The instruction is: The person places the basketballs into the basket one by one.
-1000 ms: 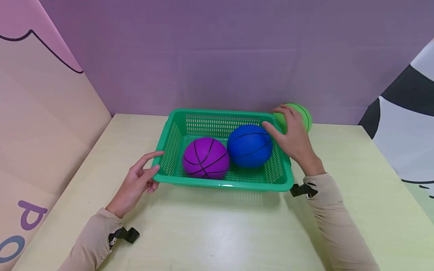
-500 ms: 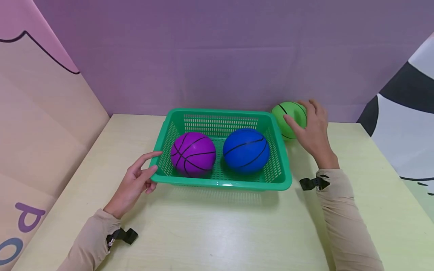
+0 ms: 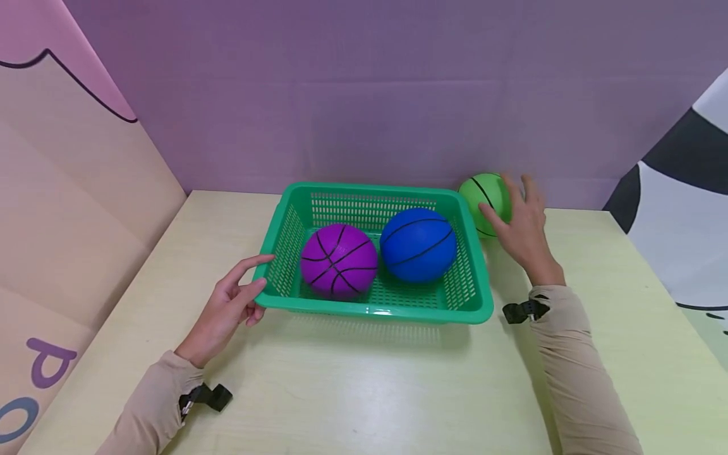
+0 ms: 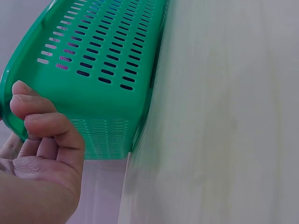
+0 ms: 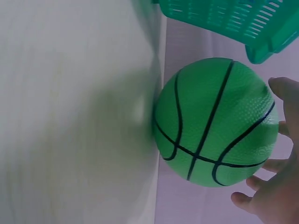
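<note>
A green plastic basket (image 3: 375, 308) with slotted walls stands on the table, holding a purple ball (image 3: 339, 261) and a blue ball (image 3: 418, 245), both with black basketball lines. At its left front corner, my left hand (image 3: 218, 313) grips the rim between thumb and forefinger; the left wrist view shows other fingers curled by the outer wall (image 4: 84, 100). Behind the basket's right back corner lies a green ball (image 5: 215, 123), partly covered in the head view by my right hand (image 3: 523, 230). That hand's fingers are spread around the ball's right and top side.
A pale wooden table (image 3: 352, 392) carries everything. Purple cloth (image 3: 364, 95) rises along its back edge, right behind the green ball. A printed panel (image 3: 68, 189) stands on the left and a black-and-white one (image 3: 682, 208) on the right.
My right hand has moved from above the basket's right rim to the right side of the green ball. Inside the basket, the purple ball has turned and shifted slightly. My left hand stays put.
</note>
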{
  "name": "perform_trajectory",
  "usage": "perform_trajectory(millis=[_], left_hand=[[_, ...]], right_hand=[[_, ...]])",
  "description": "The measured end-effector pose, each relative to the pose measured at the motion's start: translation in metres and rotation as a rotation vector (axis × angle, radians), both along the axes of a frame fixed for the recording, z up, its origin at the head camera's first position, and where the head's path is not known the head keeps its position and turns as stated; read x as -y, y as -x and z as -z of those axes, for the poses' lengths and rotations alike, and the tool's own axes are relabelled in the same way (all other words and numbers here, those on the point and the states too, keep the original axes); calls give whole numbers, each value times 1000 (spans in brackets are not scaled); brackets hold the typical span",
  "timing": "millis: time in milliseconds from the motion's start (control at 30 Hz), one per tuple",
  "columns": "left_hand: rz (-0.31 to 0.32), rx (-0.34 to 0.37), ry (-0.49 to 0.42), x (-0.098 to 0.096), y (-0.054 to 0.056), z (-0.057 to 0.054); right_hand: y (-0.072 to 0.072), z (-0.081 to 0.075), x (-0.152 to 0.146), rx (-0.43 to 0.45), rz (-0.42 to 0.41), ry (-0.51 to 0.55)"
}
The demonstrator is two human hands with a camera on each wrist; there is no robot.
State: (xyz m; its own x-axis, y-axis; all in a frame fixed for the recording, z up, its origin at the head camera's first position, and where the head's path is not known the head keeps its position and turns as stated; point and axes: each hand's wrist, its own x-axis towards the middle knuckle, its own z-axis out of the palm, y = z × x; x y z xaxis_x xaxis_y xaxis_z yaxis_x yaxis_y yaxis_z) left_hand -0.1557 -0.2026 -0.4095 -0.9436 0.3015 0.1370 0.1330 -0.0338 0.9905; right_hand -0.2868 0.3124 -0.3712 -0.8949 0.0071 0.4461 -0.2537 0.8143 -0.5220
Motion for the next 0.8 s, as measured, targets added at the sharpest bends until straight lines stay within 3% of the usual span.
perform_trajectory(millis=[267, 633, 800], left_hand=[[7, 4, 14, -1, -1, 1], [-6, -3, 39, -2, -4, -2], [-6, -11, 34, -2, -3, -2]], right_hand=[[0, 7, -2, 14, -29, -37], [1, 7, -4, 12, -11, 28], [6, 11, -5, -18, 1, 9]])
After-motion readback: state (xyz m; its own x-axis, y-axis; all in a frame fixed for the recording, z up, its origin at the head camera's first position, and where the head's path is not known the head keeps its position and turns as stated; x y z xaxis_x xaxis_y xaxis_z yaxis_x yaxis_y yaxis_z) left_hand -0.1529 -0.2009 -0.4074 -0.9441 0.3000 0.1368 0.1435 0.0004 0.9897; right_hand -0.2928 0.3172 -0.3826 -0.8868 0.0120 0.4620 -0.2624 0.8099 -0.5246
